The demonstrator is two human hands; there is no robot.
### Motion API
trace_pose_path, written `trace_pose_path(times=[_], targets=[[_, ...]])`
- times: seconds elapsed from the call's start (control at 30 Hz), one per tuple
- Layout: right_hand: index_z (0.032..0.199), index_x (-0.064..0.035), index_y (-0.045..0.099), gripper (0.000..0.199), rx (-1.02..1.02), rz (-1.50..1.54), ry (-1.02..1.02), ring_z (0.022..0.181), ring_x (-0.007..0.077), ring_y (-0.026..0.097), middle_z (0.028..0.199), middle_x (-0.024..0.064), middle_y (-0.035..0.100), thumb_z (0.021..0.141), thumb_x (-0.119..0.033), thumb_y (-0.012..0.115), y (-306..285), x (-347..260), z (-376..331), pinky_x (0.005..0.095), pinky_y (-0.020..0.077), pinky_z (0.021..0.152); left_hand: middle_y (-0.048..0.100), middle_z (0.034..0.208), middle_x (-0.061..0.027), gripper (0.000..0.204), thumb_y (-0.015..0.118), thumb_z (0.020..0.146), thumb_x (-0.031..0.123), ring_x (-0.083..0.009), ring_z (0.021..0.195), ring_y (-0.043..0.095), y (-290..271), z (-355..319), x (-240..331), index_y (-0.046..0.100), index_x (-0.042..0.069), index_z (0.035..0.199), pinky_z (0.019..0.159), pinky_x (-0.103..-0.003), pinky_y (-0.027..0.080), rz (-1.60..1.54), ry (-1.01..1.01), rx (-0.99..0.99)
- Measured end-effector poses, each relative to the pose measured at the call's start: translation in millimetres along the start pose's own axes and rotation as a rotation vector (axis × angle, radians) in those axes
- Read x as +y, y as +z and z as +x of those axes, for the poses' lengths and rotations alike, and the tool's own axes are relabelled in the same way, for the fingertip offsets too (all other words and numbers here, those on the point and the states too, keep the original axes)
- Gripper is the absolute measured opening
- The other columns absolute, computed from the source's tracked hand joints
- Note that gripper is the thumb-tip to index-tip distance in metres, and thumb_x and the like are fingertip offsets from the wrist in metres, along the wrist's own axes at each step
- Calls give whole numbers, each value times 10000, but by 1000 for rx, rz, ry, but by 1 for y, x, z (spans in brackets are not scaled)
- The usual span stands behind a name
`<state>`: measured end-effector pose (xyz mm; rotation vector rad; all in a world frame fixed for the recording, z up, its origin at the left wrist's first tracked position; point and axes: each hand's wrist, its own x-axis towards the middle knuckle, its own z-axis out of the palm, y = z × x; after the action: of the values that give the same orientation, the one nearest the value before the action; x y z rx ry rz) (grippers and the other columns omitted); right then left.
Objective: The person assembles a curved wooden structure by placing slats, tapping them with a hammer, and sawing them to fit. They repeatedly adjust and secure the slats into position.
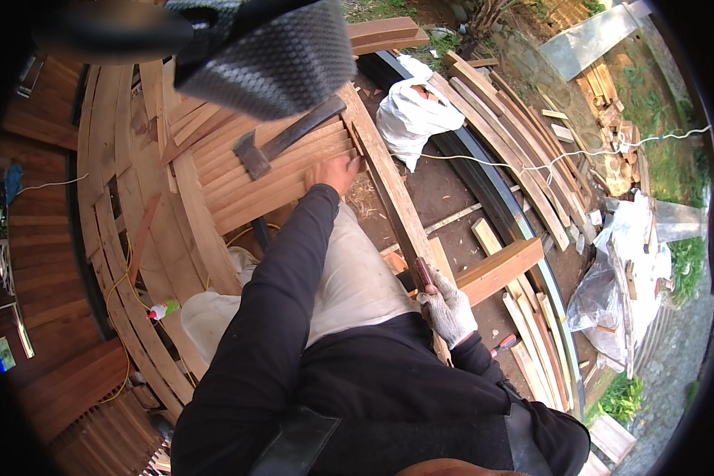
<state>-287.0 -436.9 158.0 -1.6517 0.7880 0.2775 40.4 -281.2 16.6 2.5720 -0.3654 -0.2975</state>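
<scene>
My left hand (333, 174), bare below a dark sleeve, lies on the right end of a slatted wooden panel (250, 190). Its fingers are stretched over the slats and partly blurred. A hatchet (252, 155) with a dark handle rests on the panel just beyond this hand. My right hand (450, 311), in a pale knitted work glove, is closed round a slim tool with a reddish-brown handle (424, 272). The tool's working end cannot be made out. This hand is beside a long wooden beam (397, 206) that runs away from me past the panel.
Planks (139, 182) cover the left side, with a yellow cord and a white bottle (163, 309) among them. A short timber block (500, 270) lies right of my gloved hand. A red-handled tool (504, 345), a white sack (416, 119) and a dark metal beam (484, 170) are farther right.
</scene>
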Motion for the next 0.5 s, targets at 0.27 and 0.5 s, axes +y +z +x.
trace_pose_path(times=[0.27,0.5], targets=[[1524,-35,554,494,-22,-89,42,706,49,562,905,10,675,1057,-179,630,-2,-24,6,241,490,636,722,931,-248,450,583,1007,512,-477,903,695,16,4,-7,756,104,932,775,-582,530,-94,33,31],[1512,-27,565,469,-4,-52,-56,770,70,588,928,19,669,1064,-160,605,-9,3,-14,251,519,716,718,932,-252,477,566,1020,507,-479,907,690,16,4,-8,739,76,909,760,-584,523,-57,40,45]])
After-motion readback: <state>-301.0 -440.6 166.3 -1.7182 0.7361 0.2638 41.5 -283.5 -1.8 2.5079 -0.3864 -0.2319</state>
